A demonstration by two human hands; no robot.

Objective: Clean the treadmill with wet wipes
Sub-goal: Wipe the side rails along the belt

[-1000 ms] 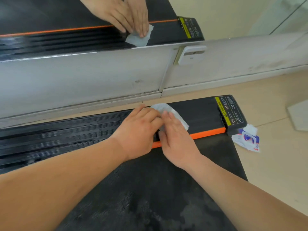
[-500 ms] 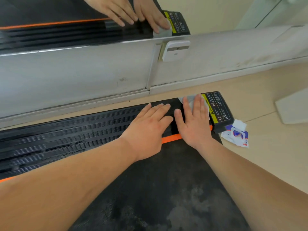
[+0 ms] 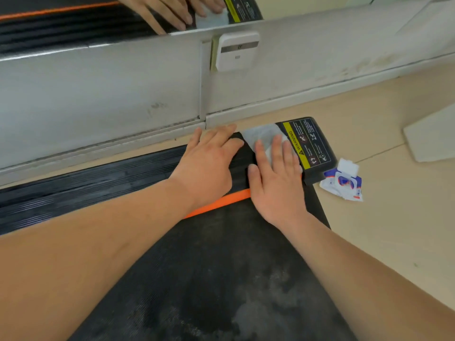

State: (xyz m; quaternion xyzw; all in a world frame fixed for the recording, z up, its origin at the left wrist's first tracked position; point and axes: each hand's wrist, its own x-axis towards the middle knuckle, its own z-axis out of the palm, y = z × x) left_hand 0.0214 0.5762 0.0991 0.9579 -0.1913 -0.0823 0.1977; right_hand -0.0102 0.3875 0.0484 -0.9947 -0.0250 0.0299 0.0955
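head view | step: wiping the treadmill (image 3: 209, 279) side rail | right hand (image 3: 275, 183) flat, fingers straight, presses the wet wipe (image 3: 263, 136) under its fingertips | left hand (image 3: 209, 166) flat beside it, grasping nothing | next, probably: slide the wipe along the rail with even pressure

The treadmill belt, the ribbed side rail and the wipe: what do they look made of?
Treadmill belt: looks like matte black rubber, finely textured, with pale dusty smears. Ribbed side rail: probably hard plastic, with a slight sheen along its grooves. Wipe: thin, soft nonwoven cloth, creased and greyish, pressed flat under the right hand.
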